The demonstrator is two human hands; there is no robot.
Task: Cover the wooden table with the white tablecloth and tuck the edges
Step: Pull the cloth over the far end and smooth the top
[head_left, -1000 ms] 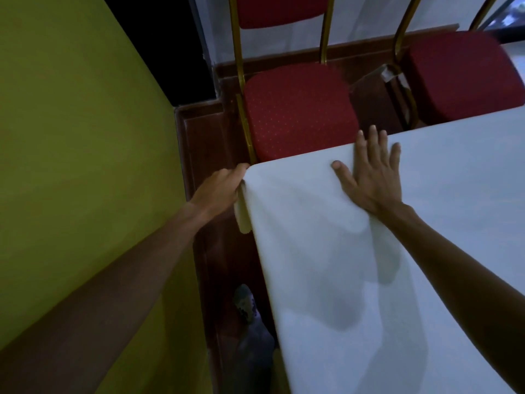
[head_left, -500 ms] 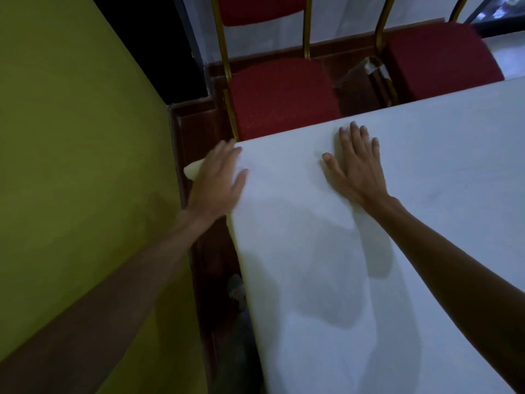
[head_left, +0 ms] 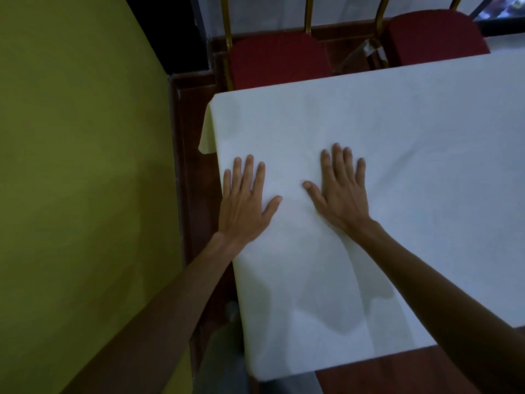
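Head view, corner of the covered bench. The white tablecloth [head_left: 397,143] lies flat over the bench top, which is hidden beneath it. The cloth's long run extends to my right and out of frame. Its left edge runs straight away from me, parallel to the yellow-green wall [head_left: 71,166].

My left grip [head_left: 244,206] rests palm down on the cloth, fingers straight and slightly apart, holding nothing; its little finger lies just inside that left edge. My right grip [head_left: 341,194] rests the same way, flat and spread, further in on the cloth, the two thumbs pointing toward each other.

The relation that matters: a loose corner flap [head_left: 206,132] hangs over the left edge near the far corner, ahead and to the left of my left grip. That grip is plainly the nearer; the right is well apart from the flap. I judge that tucking it calls for the left grip to slide forward along the edge and turn down over it, while the right pins the cloth.

A reddish-brown strip [head_left: 397,375] shows beyond the near hem; it may be bare bench wood or floor, and I cannot tell which. Two red chairs [head_left: 278,64] stand at the far side.
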